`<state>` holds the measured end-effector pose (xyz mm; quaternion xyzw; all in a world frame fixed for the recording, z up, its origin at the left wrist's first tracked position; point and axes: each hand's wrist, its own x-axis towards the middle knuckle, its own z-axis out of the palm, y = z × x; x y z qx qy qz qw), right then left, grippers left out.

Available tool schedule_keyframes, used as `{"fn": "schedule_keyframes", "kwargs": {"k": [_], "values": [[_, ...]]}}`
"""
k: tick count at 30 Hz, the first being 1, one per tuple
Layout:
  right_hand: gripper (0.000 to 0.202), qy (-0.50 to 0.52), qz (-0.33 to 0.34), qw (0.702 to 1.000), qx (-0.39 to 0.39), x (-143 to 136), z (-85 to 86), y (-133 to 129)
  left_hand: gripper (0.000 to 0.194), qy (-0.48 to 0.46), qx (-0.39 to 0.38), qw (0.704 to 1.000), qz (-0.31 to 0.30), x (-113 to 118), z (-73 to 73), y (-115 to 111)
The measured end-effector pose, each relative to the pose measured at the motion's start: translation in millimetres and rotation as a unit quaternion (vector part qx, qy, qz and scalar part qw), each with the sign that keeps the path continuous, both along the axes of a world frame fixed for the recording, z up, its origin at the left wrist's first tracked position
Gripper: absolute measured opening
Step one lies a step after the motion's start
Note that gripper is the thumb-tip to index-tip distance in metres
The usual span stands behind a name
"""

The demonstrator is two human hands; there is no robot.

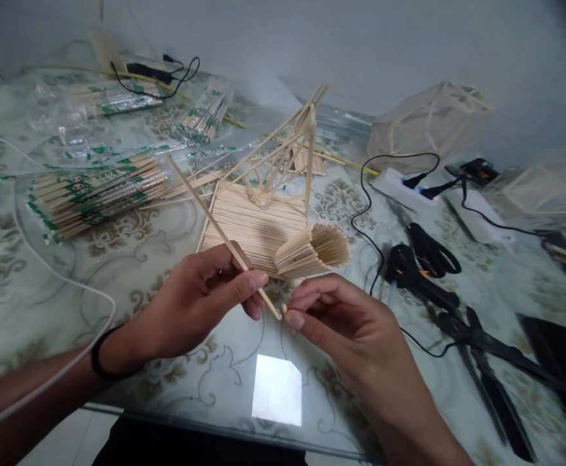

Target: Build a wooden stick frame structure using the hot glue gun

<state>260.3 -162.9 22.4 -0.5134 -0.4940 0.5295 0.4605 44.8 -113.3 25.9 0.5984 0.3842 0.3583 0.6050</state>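
left hand (pixel 195 296) holds a thin stick (pixel 209 217), right hand (pixel 353 330) a small piece (pixel 284 309).

One slatted stick panel (pixel 241 223), so I'm counting outward from that. At its near right corner: one fluted stick cup (pixel 296 254). At its far side: one open stick frame (pixel 308 168). Just this side of it: one left hand (pixel 209 294) and one right hand (pixel 355 323), with one long stick (pixel 205 210) and one tiny stick piece (pixel 284 309). Left of it: three heaps of plastic-wrapped chopsticks (pixel 101 191), one white cord (pixel 76 283). Right of it: two white power strips (pixel 393 183), two translucent-covered stick frames (pixel 423 126). Loose sticks (pixel 209 177) by its left edge overlap, can't count those, sorry.
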Motion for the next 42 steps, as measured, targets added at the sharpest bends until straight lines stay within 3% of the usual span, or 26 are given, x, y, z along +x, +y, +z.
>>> {"fn": "schedule_keyframes", "kwargs": {"k": [18, 22, 31, 42], "values": [[0.011, -0.045, 0.010, 0.999, -0.005, -3.6, 3.2, 2.5, 0.024, 0.004, 0.003, 1.000, -0.008, -1.5, -0.3, 0.4], [0.004, -0.053, 0.021, 0.998, 0.012, -3.0, 4.8, 2.4, 0.025, -0.001, -0.013, 1.000, -0.003, -0.9, 1.4, 1.7], [0.024, -0.047, 0.073, 0.996, 0.023, 2.9, 9.3, 4.5, 0.027, -0.039, -0.052, 0.998, -0.023, -0.3, 2.8, 4.6], [0.015, -0.067, 0.102, 0.991, 0.060, 2.7, 7.3, 6.6, 0.026, -0.107, -0.128, 0.984, -0.059, 1.2, -3.5, 4.6]]}}
